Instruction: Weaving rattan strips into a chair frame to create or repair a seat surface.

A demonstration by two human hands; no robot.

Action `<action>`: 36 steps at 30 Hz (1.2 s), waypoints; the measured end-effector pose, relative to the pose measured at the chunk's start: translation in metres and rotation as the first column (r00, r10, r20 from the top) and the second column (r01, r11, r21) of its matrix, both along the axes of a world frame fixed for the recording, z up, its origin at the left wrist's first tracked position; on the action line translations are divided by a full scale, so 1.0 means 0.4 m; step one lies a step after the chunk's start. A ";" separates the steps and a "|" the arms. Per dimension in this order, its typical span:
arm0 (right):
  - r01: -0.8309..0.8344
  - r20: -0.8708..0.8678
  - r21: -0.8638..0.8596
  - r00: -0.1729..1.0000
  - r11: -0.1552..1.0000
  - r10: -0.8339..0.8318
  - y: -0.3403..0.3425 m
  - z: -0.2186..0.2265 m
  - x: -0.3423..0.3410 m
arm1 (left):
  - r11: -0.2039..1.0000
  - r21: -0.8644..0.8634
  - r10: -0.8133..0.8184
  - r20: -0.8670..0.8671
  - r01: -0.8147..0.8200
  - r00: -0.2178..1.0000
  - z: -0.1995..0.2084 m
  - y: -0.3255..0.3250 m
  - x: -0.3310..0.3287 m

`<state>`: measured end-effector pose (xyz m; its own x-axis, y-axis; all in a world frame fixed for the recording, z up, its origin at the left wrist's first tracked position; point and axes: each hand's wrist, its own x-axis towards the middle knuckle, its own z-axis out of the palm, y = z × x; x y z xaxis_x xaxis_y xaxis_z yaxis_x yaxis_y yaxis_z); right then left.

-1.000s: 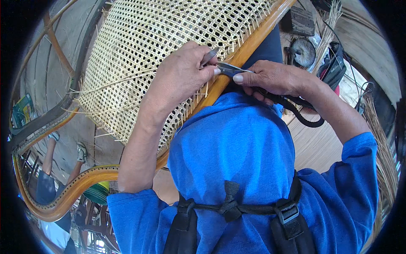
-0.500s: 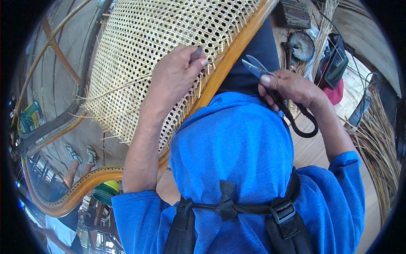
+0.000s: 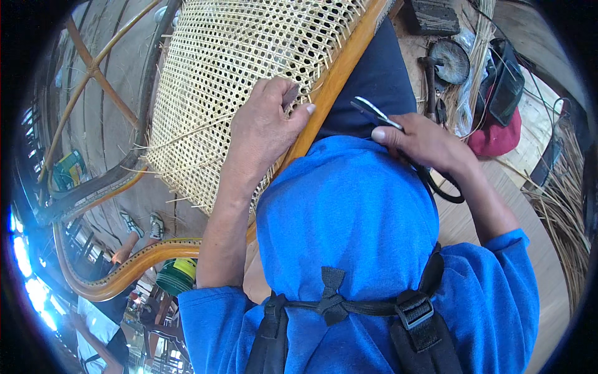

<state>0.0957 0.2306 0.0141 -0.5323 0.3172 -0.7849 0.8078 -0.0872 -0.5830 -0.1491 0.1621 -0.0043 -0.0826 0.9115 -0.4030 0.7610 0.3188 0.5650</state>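
My left hand rests at the edge of a woven cane panel, beside the orange-brown wooden frame rail. Its thumb and fingers are closed round a small dark pointed piece, mostly hidden, whose kind I cannot make out. Short cane ends stick up along the rail near the fingers. My right hand grips a pair of scissors with black looped handles. Their blades point up and left over my dark trouser leg, apart from the cane, and look nearly together.
To the right lie a hammer, a round dark dish, a dark block, a red cloth and bundled cane strips. A curved wooden frame spreads left, near a green bucket. Another person is at lower left.
The scissor blades have come closer together and turned slightly. My left hand has shifted a little down the panel, its thumb now over the rail. The whole view has swung slightly.
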 end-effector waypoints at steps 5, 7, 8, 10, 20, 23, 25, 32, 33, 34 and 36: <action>-0.157 0.103 0.671 0.988 0.725 0.118 -0.068 0.028 -0.016 | 0.999 -0.035 0.029 -0.123 -0.034 0.992 0.018 -0.004 0.028; -0.125 0.089 0.682 0.992 0.721 0.087 -0.084 -0.002 -0.001 | 0.998 -0.044 0.046 -0.185 -0.055 0.982 0.020 0.003 0.037; -0.091 0.046 0.745 0.995 0.660 0.085 -0.090 -0.008 0.002 | 0.988 -0.134 0.060 -0.139 -0.079 0.988 0.029 0.014 0.038; -0.060 0.005 0.802 0.996 0.594 0.094 -0.104 -0.020 0.003 | 0.972 -0.200 0.109 -0.072 -0.121 0.991 0.035 0.025 0.033; 0.233 -0.373 0.688 0.926 0.687 0.059 -0.031 -0.035 -0.043 | 0.982 -0.125 0.154 0.072 -0.144 0.985 0.002 -0.021 -0.011; 0.351 -0.480 0.548 0.875 0.759 -0.058 -0.024 -0.016 -0.104 | 0.977 -0.122 0.191 0.134 -0.175 0.972 0.010 -0.025 -0.056; 0.221 -0.467 0.661 0.869 0.717 0.163 -0.003 -0.024 -0.141 | 0.920 -0.129 0.391 0.247 -0.370 0.887 0.001 -0.025 -0.077; -0.325 -0.184 0.706 0.774 0.629 0.606 0.071 -0.067 -0.279 | 0.819 -0.204 0.573 0.339 -0.536 0.746 0.028 -0.067 -0.074; -0.340 -0.176 0.706 0.765 0.621 0.620 0.086 -0.066 -0.289 | 0.807 -0.212 0.589 0.356 -0.551 0.726 0.026 -0.086 -0.074; -0.428 -0.179 0.630 0.732 0.648 0.657 0.102 -0.063 -0.299 | 0.788 -0.186 0.606 0.404 -0.587 0.685 0.015 -0.110 -0.072; -0.507 -0.231 0.538 0.680 0.673 0.696 0.124 -0.071 -0.317 | 0.761 -0.228 0.641 0.404 -0.607 0.653 0.024 -0.150 -0.069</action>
